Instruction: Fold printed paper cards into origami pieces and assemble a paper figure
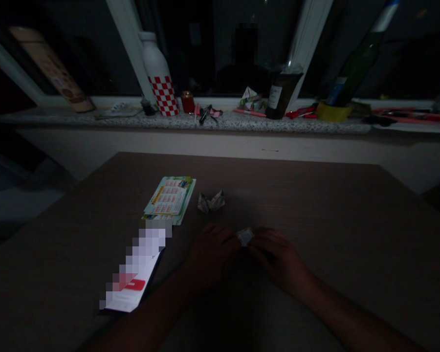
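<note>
In the dim light, a small folded piece of paper lies between my hands, low over the table. My left hand has its fingers closed on the paper's left edge. Opposite it, my right hand pinches the right side between thumb and fingers. My fingers cover part of the paper, so its full shape is hidden. Just beyond my left hand stands a folded paper figure with two raised points. Left of that figure lies a stack of printed calendar sheets.
A phone with a lit screen, partly blurred out, rests beside my left forearm on the brown table. Along the stone windowsill stand a checkered bottle, a dark plastic cup, a green bottle and small clutter.
</note>
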Tool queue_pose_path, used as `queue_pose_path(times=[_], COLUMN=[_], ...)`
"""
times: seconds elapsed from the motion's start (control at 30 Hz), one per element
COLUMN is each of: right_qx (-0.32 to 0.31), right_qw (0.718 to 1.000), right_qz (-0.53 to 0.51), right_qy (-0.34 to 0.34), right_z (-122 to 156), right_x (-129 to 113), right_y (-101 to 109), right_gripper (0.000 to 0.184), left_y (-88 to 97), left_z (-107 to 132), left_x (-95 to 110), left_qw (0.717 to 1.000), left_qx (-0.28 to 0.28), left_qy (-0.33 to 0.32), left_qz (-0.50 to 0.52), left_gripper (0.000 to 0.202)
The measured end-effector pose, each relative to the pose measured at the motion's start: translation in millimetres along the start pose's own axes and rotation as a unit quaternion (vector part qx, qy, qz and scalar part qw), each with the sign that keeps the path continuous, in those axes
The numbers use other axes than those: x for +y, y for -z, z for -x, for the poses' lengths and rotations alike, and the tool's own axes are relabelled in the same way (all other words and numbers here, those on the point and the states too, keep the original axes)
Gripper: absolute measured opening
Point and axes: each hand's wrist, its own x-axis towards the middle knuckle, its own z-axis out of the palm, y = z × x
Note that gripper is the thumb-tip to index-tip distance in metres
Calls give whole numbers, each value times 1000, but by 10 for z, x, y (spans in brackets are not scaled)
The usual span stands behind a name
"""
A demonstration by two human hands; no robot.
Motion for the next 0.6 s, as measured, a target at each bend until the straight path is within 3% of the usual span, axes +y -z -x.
queue_pose_path(times=[0.2,0.6], right_qx=[47,130], right_qw=[996,981], right_qz=[-35,-65], right_qy=[60,129], right_z=[41,45], right_x=[21,-44], right_y=[-23,7], right_gripper=[8,23], left_y=[-30,-23], left_z=[35,49], left_x=[10,61], left_qw=[996,979], left_qx=[79,152], left_qy=[-41,-117], left_qz=[29,75], left_gripper=[12,9])
